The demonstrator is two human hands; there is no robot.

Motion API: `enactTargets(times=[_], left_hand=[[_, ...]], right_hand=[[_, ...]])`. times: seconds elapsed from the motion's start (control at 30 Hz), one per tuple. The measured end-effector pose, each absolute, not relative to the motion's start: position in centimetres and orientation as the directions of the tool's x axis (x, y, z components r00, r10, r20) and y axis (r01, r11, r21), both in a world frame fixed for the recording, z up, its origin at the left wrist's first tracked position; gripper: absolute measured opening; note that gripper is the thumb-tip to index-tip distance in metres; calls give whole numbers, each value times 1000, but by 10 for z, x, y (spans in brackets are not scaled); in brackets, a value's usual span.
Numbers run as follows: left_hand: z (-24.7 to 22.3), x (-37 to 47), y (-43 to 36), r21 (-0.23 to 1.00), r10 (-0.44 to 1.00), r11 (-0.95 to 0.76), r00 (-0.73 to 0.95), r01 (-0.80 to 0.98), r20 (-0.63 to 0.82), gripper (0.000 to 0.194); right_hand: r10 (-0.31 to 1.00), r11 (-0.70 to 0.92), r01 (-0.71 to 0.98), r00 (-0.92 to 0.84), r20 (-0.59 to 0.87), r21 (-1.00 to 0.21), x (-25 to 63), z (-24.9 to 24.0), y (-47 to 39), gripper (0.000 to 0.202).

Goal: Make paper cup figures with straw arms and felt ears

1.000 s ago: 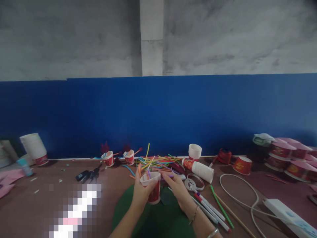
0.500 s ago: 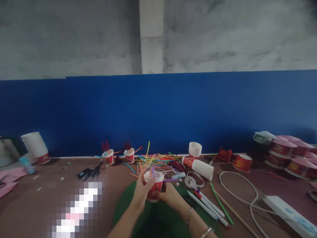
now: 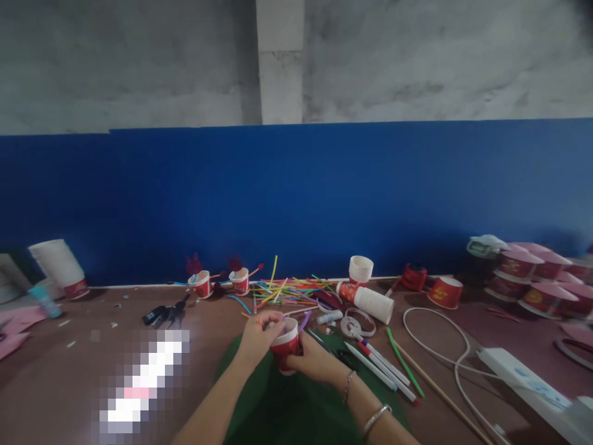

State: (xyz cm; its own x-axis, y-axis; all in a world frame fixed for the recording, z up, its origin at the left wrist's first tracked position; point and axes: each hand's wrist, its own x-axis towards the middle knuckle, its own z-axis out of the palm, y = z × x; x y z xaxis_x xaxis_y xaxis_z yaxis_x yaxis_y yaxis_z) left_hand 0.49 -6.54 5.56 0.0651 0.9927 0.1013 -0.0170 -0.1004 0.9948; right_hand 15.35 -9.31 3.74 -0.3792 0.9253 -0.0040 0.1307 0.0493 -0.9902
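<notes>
Head view: left hand (image 3: 260, 337) had fingers bunched at rim of red-and-white cup (image 3: 288, 347); could not tell whether they pinched anything. Right hand (image 3: 319, 360) curled around cup's lower side, gripping it. Cup sat nearly upright between hands, above dark green surface (image 3: 296, 417). Purple straw (image 3: 305, 321) jutted beside rim. Beyond, straw pile (image 3: 294, 292) lay on brown table (image 3: 213, 321); cup stack (image 3: 376, 305) lay sideways, right of pile.
</notes>
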Motion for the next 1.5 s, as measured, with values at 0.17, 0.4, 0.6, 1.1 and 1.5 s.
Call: enactTargets(times=[0.17,0.4,0.6,1.1,1.5], left_hand=[[56,4,-57,998,994,-50,97,-38,53,15],[48,-30,-53,987,999,44,19,-153,-42,31],[26,-28,-61,987,998,58,14,-150,-57,39],[4,-33,-49,993,944,57,-329,106,-19,55],[27,57,-82,648,788,-615,377,450,486,76]], right_hand=[[934,100,209,-356,20,-973,157,31,-90,46],[977,187,685,-206,60,-704,197,36,-72,31],[991,134,826,-126,52,-548,197,24,-78,39],[989,48,825,40,143,-563,218,21,-62,19],[940,295,415,36,340,-860,175,51,-82,30]])
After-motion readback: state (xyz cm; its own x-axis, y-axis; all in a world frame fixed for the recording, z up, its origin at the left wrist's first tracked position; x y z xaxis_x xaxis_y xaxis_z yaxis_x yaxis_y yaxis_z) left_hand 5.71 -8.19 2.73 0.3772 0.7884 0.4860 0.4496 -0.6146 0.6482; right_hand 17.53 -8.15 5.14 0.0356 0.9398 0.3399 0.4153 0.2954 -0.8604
